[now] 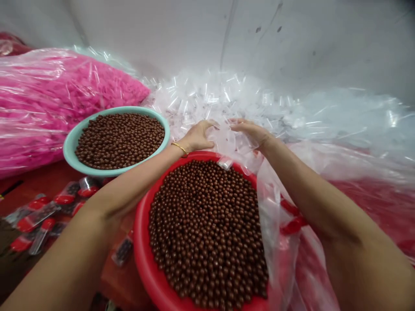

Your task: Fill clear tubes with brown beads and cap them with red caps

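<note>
- The left hand and right hand are apart but close together, both reaching forward with curved fingers into the near edge of a heap of small clear plastic pieces. Neither hand is clearly clamped; I cannot tell whether they are gripping any pieces.
- The heap lies directly far of both hands and spreads left and right along the far side, so neither hand is clearly nearer to it.
- A gold bangle circles the left wrist.
- Just near the hands sits a red basin filled with brown balls. Both forearms pass over it, and one clear piece lies at its far rim.
- A clear plastic bag drapes over the right side of the basin.
- Left of the left hand, a teal bowl holds more brown balls. It sits just beside the red basin.
- Farther left lies a bulging bag of pink pieces.
- At near left, small packets with red ends lie scattered on a red surface.
- At right, a plastic bag of red material lies beyond the right arm.
- A pale grey wall rises behind everything.
</note>
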`<state>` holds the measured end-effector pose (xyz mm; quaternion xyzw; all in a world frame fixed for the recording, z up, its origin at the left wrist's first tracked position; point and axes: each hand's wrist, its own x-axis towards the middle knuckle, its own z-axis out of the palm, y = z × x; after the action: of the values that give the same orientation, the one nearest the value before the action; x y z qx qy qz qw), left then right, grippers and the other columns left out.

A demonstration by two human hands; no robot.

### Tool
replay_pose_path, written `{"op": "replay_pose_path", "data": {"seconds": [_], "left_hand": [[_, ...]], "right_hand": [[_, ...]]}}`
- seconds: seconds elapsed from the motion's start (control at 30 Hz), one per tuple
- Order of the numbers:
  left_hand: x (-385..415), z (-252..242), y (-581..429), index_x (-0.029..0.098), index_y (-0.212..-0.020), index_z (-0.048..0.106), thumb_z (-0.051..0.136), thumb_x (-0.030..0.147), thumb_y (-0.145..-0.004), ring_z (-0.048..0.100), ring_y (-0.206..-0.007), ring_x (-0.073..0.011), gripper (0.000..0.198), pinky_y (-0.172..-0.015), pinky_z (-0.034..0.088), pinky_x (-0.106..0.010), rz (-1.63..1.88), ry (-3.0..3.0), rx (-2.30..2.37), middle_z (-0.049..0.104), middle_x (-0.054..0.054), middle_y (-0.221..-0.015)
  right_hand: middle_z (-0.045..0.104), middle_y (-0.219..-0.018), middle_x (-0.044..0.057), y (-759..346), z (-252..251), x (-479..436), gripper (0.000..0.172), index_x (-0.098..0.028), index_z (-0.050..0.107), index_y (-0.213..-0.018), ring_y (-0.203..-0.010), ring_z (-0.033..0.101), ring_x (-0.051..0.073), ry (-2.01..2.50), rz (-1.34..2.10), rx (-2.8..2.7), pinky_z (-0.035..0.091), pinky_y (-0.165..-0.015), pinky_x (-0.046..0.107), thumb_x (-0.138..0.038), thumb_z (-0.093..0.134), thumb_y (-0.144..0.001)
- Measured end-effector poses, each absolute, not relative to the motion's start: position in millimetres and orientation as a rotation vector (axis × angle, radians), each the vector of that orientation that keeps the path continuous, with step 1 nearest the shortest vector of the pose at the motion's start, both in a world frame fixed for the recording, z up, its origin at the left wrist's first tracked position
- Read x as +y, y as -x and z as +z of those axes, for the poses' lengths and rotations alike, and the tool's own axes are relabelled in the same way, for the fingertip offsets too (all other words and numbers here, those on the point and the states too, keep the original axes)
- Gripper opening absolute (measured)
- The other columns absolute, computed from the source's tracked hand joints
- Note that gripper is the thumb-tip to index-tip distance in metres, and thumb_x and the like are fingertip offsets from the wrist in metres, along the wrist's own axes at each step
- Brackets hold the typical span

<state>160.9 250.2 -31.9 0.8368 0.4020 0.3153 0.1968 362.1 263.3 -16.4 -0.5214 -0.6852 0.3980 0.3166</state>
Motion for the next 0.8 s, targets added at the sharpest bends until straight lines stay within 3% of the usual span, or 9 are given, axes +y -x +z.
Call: {"op": "replay_pose_path", "data": {"seconds": [0.1,0.27,0.4,0.53,0.6,0.67,0.73,0.8], "left_hand": [[204.1,-17.4,-153.5,0.010,-0.111,0.058,0.056,0.028,-0.077,0.059,-0.103,-0.0237,0.039,-0.085,0.050,-0.033,0.683,-2.641,1.237,0.056,-0.009,-0.117],[135.8,-11.8,-139.1,0.011,-0.113,0.055,0.044,0.007,-0.081,0.058,-0.102,-0.0242,0.034,-0.086,0.049,-0.037,0.203,-2.981,1.156,0.055,-0.015,-0.119],[106.6,-22.5,-125.4,0.014,-0.116,0.056,0.041,0.007,-0.082,0.060,-0.099,-0.0260,0.038,-0.083,0.047,-0.040,-0.003,-3.044,1.094,0.052,-0.016,-0.126],[87.2,-17.6,-112.1,0.020,-0.129,0.049,0.048,0.008,-0.077,0.061,-0.101,-0.0253,0.053,-0.073,0.048,-0.033,-0.018,-3.018,1.135,0.036,-0.015,-0.146],[75.3,-6.8,-106.4,0.021,-0.131,0.047,0.050,0.010,-0.076,0.063,-0.096,-0.0233,0.057,-0.070,0.048,-0.030,0.019,-2.990,1.158,0.036,-0.014,-0.147],[60.4,3.7,-102.0,0.019,-0.128,0.050,0.050,0.015,-0.080,0.064,-0.091,-0.0216,0.049,-0.070,0.048,-0.030,0.092,-2.977,1.150,0.047,-0.013,-0.138],[44.0,8.2,-99.3,0.017,-0.118,0.057,0.048,0.024,-0.086,0.064,-0.087,-0.0207,0.034,-0.071,0.049,-0.029,0.157,-2.947,1.135,0.062,-0.011,-0.116],[28.7,4.2,-98.5,0.016,-0.103,0.063,0.046,0.035,-0.090,0.064,-0.082,-0.0202,0.029,-0.071,0.049,-0.029,0.157,-2.896,1.131,0.068,-0.008,-0.092]], "right_hand": [[0.068,-0.096,0.004,-349.3,-9.8,231.7,0.061,-0.021,0.059,-0.119,-0.078,0.065,0.021,1.305,1.058,-1.861,0.055,-0.071,0.037,-0.043,0.069,-0.062],[0.062,-0.119,0.010,-327.3,-17.9,175.3,0.052,-0.018,0.059,-0.118,-0.112,0.057,0.027,1.224,0.368,-2.155,0.044,-0.099,0.042,-0.036,0.063,-0.070],[0.049,-0.139,0.016,-316.0,-21.6,142.9,0.064,-0.015,0.049,-0.133,-0.121,0.052,0.033,1.282,0.147,-2.487,0.045,-0.098,0.047,-0.038,0.059,-0.074],[0.037,-0.149,0.013,-316.8,-5.4,125.7,0.077,-0.018,0.041,-0.141,-0.128,0.046,0.036,1.309,0.207,-2.618,0.043,-0.101,0.050,-0.051,0.062,-0.074],[0.042,-0.147,0.011,-325.2,11.6,114.0,0.071,-0.018,0.047,-0.136,-0.127,0.049,0.033,1.295,0.229,-2.555,0.043,-0.101,0.047,-0.052,0.061,-0.076],[0.054,-0.136,0.010,-340.8,30.5,96.1,0.058,-0.018,0.056,-0.128,-0.117,0.057,0.030,1.353,0.230,-2.397,0.048,-0.095,0.043,-0.050,0.057,-0.080],[0.067,-0.117,0.009,-364.1,45.5,73.3,0.046,-0.019,0.064,-0.118,-0.098,0.066,0.027,1.512,0.201,-2.212,0.052,-0.084,0.040,-0.047,0.054,-0.083],[0.072,-0.097,0.007,-393.7,51.5,49.5,0.036,-0.021,0.070,-0.106,-0.084,0.069,0.025,1.734,0.160,-2.068,0.052,-0.076,0.038,-0.044,0.054,-0.083]]}}
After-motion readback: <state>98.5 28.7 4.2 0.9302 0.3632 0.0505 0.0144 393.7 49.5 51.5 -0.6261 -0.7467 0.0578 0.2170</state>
